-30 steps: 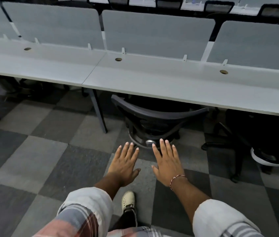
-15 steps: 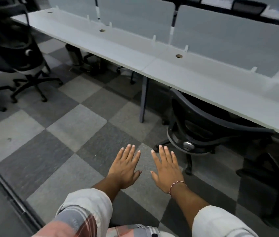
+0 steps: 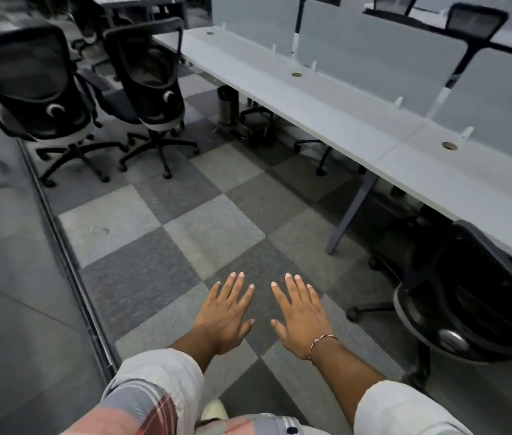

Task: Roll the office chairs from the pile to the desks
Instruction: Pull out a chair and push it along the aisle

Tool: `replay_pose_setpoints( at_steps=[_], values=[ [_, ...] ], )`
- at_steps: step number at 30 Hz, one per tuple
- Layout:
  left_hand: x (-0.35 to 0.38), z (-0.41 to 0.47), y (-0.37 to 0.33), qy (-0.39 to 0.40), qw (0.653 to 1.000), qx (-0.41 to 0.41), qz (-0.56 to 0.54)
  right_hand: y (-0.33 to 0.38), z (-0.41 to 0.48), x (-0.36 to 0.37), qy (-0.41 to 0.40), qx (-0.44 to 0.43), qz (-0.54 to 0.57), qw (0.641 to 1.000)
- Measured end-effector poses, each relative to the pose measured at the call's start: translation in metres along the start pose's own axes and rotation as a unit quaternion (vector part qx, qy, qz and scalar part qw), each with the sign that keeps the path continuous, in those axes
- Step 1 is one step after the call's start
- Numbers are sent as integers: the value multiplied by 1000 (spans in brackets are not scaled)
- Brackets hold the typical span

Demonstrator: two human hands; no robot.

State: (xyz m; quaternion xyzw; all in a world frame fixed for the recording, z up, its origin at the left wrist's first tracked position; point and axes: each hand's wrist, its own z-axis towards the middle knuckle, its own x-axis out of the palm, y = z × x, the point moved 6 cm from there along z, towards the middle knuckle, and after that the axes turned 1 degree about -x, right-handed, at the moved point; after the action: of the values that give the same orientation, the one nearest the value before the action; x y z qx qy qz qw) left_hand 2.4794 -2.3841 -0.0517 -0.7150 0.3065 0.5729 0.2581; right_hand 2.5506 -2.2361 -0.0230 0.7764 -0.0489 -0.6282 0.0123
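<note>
Long surface [image 3: 326, 108]. Left grip [image 3: 226, 312], right grip [image 3: 300, 315] spread flat, empty. One chair [image 3: 480, 296] tucked under surface; fetch step likely. Next: reach spare chairs [image 3: 151, 73] off surface's far end.

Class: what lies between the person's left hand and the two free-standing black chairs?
In the head view, only bare checkered carpet lies between the left hand and the chairs.

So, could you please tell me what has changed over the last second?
The view has swung left: the tucked chair now sits at the right edge, and two loose chairs have come into view upper left. The left hand and right hand stay open, holding nothing.
</note>
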Motion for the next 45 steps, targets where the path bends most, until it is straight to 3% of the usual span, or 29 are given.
replay_pose_setpoints(
  at_steps=[15, 30, 34, 45],
  values=[
    [-4, 20, 210, 4, 988, -145, -47, 126, 208, -43, -7, -132, -27, 991],
    [-69, 138, 400, -31, 948, -295, -116, 189, 479, -98, -22, -271, -75, 960],
    [-63, 163, 457, 3, 944, -316, -99, 204, 536, -112, -19, -286, -79, 955],
    [-92, 274, 628, -43, 954, -282, -89, 250, 724, -158, -49, -271, -79, 958]
  ],
)
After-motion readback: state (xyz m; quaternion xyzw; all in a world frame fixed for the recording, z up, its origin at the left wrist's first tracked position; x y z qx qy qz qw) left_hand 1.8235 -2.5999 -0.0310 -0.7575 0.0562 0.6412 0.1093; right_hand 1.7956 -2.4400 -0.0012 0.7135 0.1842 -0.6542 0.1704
